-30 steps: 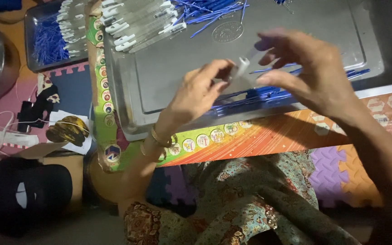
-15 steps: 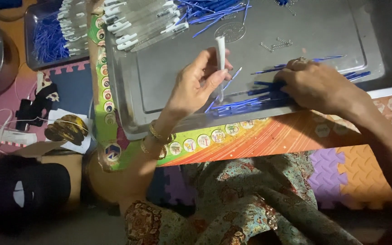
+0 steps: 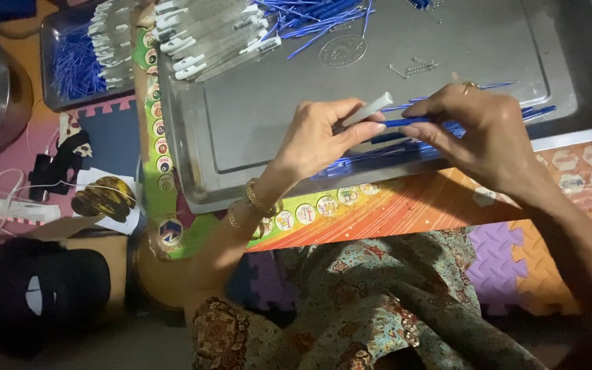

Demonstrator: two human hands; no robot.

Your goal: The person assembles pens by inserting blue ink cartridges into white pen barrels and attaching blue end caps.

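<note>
left hand [image 3: 320, 137]: fingers grip white pen barrel [image 3: 366, 109] | right hand [image 3: 477, 133]: fingers pinch blue refill [image 3: 405, 122] | over metal tray [image 3: 255, 123] near edge

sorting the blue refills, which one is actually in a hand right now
The blue refill pinched in the right hand, meeting the white barrel in the left hand; the others lie loose in the tray.

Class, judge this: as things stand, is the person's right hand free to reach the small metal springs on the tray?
Probably not at once: the right hand grips a blue refill. Otherwise bare tray lies before the springs.
</note>
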